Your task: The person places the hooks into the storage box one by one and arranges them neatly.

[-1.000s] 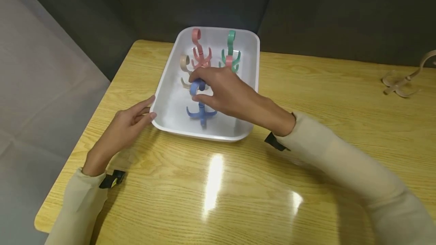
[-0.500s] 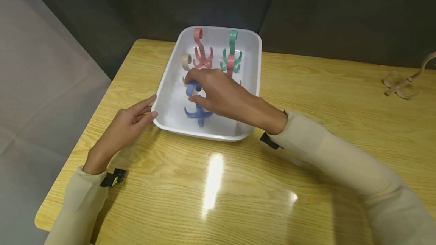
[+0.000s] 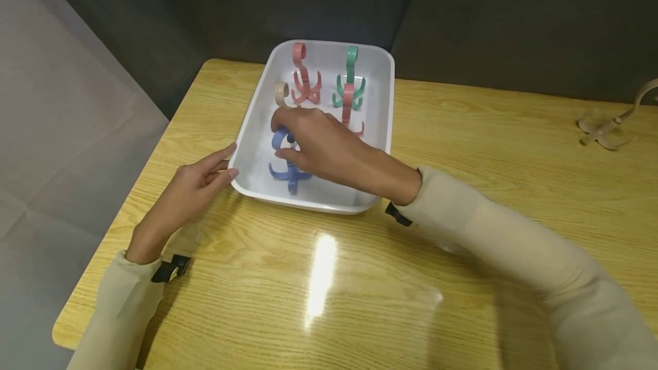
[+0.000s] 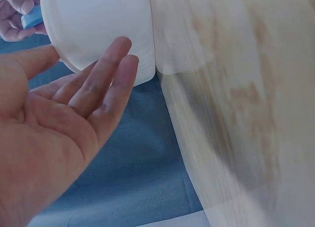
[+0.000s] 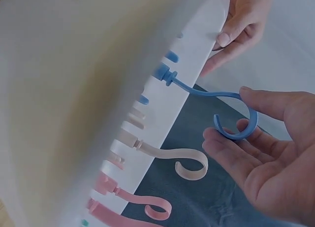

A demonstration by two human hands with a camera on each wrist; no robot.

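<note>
My right hand (image 3: 331,147) pinches the curled top of a blue claw hook (image 3: 291,177) between thumb and fingers. The hook stands upright in the near left part of a white tray (image 3: 247,173), its prongs low over the tray floor. In the right wrist view the fingers lie inside the blue hook's curl (image 5: 251,116) and the thumb on its outside. At the tray's left near corner, my left hand (image 3: 187,193) touches the outer wall with extended fingertips and thumb. The left wrist view shows those fingers (image 4: 101,84) nearly straight against the white side.
Behind the blue hook are a beige hook (image 3: 281,94), partly hidden by the right hand, two pink hooks, one at the back (image 3: 305,91) and one at the right (image 3: 348,100), and a green hook (image 3: 352,67). Another beige hook (image 3: 606,129) lies far right on the wooden table (image 3: 462,130).
The right hand and the blue hook have shifted left and slightly nearer inside the tray, uncovering more of the right-hand pink hook. The left hand stays at the tray's corner.
</note>
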